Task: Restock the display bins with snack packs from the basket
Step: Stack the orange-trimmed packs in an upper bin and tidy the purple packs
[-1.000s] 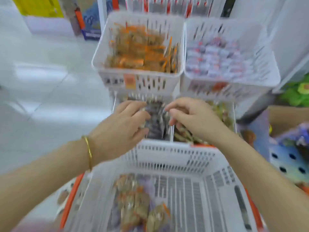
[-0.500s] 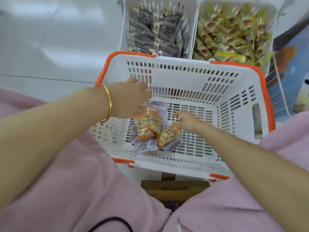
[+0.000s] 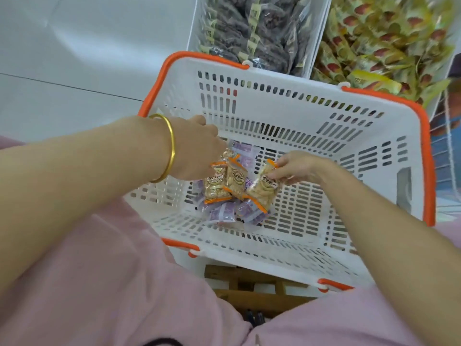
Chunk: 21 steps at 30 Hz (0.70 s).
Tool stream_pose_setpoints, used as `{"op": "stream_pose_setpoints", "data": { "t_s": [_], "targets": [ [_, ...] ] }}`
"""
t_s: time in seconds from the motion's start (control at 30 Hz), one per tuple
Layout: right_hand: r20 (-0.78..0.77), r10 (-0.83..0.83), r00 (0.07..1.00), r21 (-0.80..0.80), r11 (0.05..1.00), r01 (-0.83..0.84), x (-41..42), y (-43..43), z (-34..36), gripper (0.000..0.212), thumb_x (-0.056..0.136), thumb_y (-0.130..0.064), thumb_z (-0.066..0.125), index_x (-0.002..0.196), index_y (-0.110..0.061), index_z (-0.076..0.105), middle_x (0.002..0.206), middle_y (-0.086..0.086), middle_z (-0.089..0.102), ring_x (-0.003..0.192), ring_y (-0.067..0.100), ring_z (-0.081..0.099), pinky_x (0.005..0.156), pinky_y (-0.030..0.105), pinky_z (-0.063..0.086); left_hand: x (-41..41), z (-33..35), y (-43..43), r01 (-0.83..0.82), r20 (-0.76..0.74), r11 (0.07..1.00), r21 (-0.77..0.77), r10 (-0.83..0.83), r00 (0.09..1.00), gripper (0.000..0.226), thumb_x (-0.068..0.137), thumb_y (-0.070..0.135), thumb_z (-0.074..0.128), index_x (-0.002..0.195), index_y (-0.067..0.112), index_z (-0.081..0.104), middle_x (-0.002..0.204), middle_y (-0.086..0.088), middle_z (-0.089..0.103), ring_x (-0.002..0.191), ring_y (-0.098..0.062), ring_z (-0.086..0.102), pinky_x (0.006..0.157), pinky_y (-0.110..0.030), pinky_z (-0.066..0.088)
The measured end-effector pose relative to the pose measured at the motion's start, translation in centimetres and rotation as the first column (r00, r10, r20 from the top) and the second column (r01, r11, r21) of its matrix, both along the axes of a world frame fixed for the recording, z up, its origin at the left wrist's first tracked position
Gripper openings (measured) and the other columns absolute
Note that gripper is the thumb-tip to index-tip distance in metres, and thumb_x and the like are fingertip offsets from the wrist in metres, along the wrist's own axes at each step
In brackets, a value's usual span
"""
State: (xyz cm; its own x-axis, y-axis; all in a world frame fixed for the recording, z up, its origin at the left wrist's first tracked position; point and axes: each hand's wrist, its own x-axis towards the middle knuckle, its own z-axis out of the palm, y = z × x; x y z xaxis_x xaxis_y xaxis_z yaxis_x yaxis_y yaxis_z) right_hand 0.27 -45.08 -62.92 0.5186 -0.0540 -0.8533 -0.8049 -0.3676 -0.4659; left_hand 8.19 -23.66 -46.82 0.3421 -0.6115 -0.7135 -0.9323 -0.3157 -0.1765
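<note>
Reaching into slotted white plastic basket [image 3: 287,106], our right grip [image 3: 296,168] pinches crinkly pack [image 3: 264,191] hanging below it; left grip [image 3: 197,148]: cannot tell closure.

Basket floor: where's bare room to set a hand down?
Bare floor lies right of the packs, up to the right wall, and in a strip along the near wall. Crowded left of centre, where the left hand and right hand grip packs.

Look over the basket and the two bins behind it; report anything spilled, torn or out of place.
Nothing stands out. The snack packs lie loose on the basket floor, where the left hand and right hand grip some. The dark-pack bin and yellow-pack bin contain their heaps.
</note>
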Motion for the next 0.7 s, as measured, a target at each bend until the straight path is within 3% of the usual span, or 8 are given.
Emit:
{"op": "stream_pose_setpoints", "data": {
  "t_s": [0.07, 0.2, 0.3, 0.4, 0.47, 0.57, 0.63, 0.7],
  "targets": [
    [0.069, -0.017, 0.997, 0.040, 0.999, 0.014, 1.1, 2.0, -1.0, 0.008, 0.085, -0.016, 0.069, 0.093, -0.016, 0.068, 0.097, 0.001, 0.068, 0.089, 0.015, 0.061, 0.084, 0.031, 0.052, 0.3, 0.0, -0.2, -0.009, 0.014, 1.000, -0.002, 0.009, 1.000, 0.046, 0.098, 0.043, 0.033, 0.137, 0.020, 0.033, 0.135, -0.006, 0.037, 0.126, -0.026, 0.033, 0.101, -0.041, 0.040],
    [0.066, -0.165, 0.984, 0.089, 0.983, 0.158, 2.0, 6.4, -4.9, 0.008, 0.083, -0.011, 0.071, 0.088, -0.014, 0.065, 0.099, 0.007, 0.067, 0.097, 0.023, 0.063, 0.093, 0.041, 0.051, 0.3, -0.1, -0.5, 0.002, -0.008, 0.999, -0.042, -0.003, 1.000, 0.044, 0.099, 0.044, 0.031, 0.135, 0.018, 0.034, 0.133, -0.006, 0.040, 0.122, -0.026, 0.038, 0.097, -0.035, 0.038],
    [0.128, -0.257, 0.958, -0.030, 0.964, 0.263, 2.4, 7.1, -6.6, 0.038, 0.075, -0.013, 0.078, 0.109, -0.002, 0.065, 0.112, 0.011, 0.065, 0.107, 0.029, 0.061, 0.095, 0.045, 0.050, 0.3, -0.2, -0.2, -0.058, -0.059, 0.997, -0.046, 0.055, 0.997, 0.046, 0.098, 0.044, 0.034, 0.137, 0.020, 0.034, 0.134, -0.005, 0.041, 0.123, -0.025, 0.037, 0.099, -0.038, 0.041],
    [0.195, -0.263, 0.945, -0.080, 0.956, 0.282, 2.1, 7.7, -6.4, 0.021, 0.076, -0.013, 0.078, 0.088, -0.004, 0.063, 0.095, 0.006, 0.058, 0.093, 0.022, 0.058, 0.083, 0.035, 0.049, 0.5, 0.0, 0.0, -0.062, -0.071, 0.998, -0.033, 0.060, 0.996, 0.049, 0.097, 0.046, 0.033, 0.138, 0.020, 0.033, 0.135, -0.005, 0.040, 0.124, -0.025, 0.037, 0.100, -0.041, 0.041],
    [0.233, -0.243, 0.942, -0.054, 0.963, 0.262, 1.7, 7.5, -5.4, 0.028, 0.077, -0.013, 0.078, 0.070, -0.015, 0.050, 0.084, 0.001, 0.050, 0.080, 0.017, 0.050, 0.074, 0.030, 0.041, 0.4, 0.0, 0.0, -0.063, -0.066, 0.998, -0.015, 0.062, 0.996, 0.048, 0.098, 0.045, 0.033, 0.138, 0.018, 0.033, 0.135, -0.005, 0.040, 0.124, -0.026, 0.037, 0.099, -0.040, 0.041],
    [0.312, -0.213, 0.926, 0.044, 0.977, 0.210, 1.4, 5.5, -1.4, 0.021, 0.079, -0.008, 0.075, 0.069, -0.012, 0.056, 0.075, 0.003, 0.057, 0.074, 0.018, 0.057, 0.076, 0.035, 0.049, 0.7, 0.3, -0.3, -0.145, -0.065, 0.985, -0.093, 0.139, 0.988, 0.046, 0.098, 0.041, 0.036, 0.137, 0.016, 0.035, 0.130, -0.008, 0.044, 0.119, -0.027, 0.042, 0.096, -0.040, 0.042],
    [0.385, -0.185, 0.904, 0.117, 0.982, 0.151, 1.6, 3.4, 3.2, 0.010, 0.081, -0.006, 0.072, 0.078, -0.009, 0.062, 0.081, 0.006, 0.065, 0.079, 0.020, 0.063, 0.079, 0.032, 0.053, 1.0, 0.7, -0.9, -0.306, -0.112, 0.922, -0.239, 0.286, 0.952, 0.046, 0.097, 0.039, 0.039, 0.136, 0.013, 0.036, 0.129, -0.010, 0.046, 0.115, -0.029, 0.047, 0.094, -0.038, 0.043],
    [0.466, -0.174, 0.868, 0.193, 0.977, 0.092, 2.1, 1.1, 8.3, 0.007, 0.082, -0.003, 0.069, 0.083, -0.005, 0.063, 0.081, 0.005, 0.065, 0.077, 0.015, 0.063, 0.072, 0.025, 0.052, 1.3, 1.4, -1.8, -0.508, -0.248, 0.764, -0.397, 0.444, 0.861, 0.050, 0.098, 0.037, 0.041, 0.139, 0.011, 0.033, 0.133, -0.011, 0.045, 0.112, -0.027, 0.050, 0.089, -0.031, 0.042]
  ]
}}
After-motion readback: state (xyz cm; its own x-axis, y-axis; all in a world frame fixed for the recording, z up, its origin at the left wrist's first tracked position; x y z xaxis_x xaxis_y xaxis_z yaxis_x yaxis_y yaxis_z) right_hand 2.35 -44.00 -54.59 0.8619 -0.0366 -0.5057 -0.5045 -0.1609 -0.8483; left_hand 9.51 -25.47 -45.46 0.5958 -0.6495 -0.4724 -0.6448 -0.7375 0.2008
